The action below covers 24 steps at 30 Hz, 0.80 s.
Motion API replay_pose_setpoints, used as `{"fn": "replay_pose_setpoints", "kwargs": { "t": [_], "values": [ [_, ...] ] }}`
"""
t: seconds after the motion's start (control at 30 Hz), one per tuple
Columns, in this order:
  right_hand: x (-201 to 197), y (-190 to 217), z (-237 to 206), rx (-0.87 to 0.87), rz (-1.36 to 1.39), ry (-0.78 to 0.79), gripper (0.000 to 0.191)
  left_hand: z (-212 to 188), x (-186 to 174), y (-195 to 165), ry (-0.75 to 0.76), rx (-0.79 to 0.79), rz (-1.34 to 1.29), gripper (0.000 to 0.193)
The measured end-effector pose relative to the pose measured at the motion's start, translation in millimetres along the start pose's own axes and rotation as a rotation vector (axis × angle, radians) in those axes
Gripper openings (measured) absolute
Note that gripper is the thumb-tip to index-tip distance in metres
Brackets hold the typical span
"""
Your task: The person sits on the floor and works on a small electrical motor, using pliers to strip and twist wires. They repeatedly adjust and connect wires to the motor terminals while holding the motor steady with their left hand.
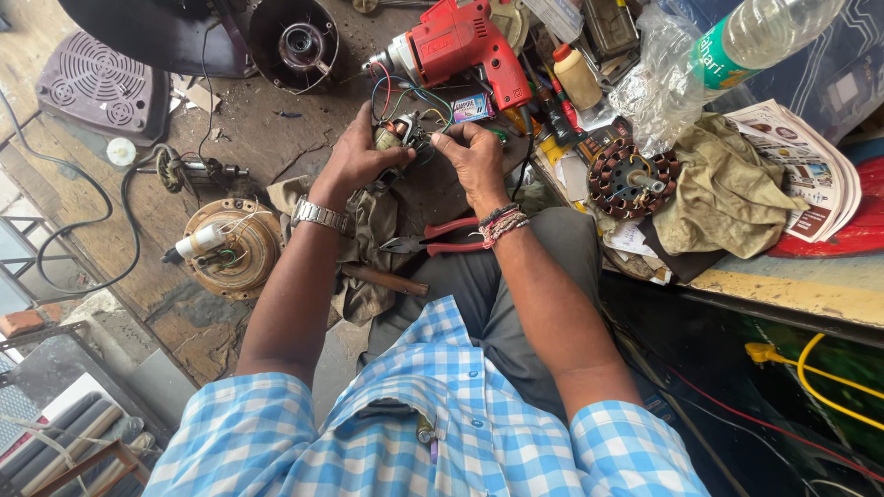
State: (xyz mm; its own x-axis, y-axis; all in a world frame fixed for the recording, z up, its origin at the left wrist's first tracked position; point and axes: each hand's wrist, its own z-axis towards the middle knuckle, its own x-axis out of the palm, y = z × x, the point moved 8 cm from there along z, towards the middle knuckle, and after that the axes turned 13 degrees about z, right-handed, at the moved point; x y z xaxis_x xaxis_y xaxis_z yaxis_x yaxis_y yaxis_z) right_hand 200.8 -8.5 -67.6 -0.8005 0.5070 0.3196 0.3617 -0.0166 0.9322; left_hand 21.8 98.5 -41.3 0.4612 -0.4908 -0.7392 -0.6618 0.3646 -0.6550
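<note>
Near you, red-handled pliers (pixel 433 244) lie on your lap, the jaws partly over a grey cloth (pixel 364 230). Your left hand (pixel 354 158) closes around a small motor part (pixel 398 136), which it mostly hides; your right hand (pixel 477 158) pinches its wires (pixel 414 97), and the fingertips cover the joint. Beyond, the red drill (pixel 460 46) crowds the tabletop (pixel 267 129); open room is only to the left.

A red drill (pixel 460 46), red-handled pliers (pixel 437 243) and a copper-wound stator (pixel 632 179) lie nearby
</note>
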Motion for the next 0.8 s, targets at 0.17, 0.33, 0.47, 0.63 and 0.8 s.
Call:
{"fn": "replay_pose_setpoints", "kwargs": {
  "t": [0.17, 0.33, 0.47, 0.63, 0.8],
  "values": [
    [-0.1, -16.1, 2.5, 0.028, 0.035, -0.007, 0.013, 0.8, 7.1, 11.8, 0.054, -0.089, -0.024, 0.109],
    [1.9, -16.5, 2.3, 0.041, 0.188, 0.030, 0.008, 3.3, 6.4, 12.2, -0.004, -0.036, 0.012, 0.119],
    [-8.6, -8.8, 4.3, 0.009, 0.102, -0.093, 0.012, -0.3, 0.8, 2.4, -0.031, -0.048, 0.061, 0.121],
    [-11.8, 0.2, 4.6, -0.073, 0.094, -0.089, 0.041, -13.3, -1.4, -19.1, -0.055, -0.217, 0.399, 0.124],
    [-5.1, -5.6, 12.1, 0.031, 0.034, 0.086, 0.017, -13.3, 1.1, -44.3, -0.210, -0.059, 0.402, 0.110]
  ]
}}
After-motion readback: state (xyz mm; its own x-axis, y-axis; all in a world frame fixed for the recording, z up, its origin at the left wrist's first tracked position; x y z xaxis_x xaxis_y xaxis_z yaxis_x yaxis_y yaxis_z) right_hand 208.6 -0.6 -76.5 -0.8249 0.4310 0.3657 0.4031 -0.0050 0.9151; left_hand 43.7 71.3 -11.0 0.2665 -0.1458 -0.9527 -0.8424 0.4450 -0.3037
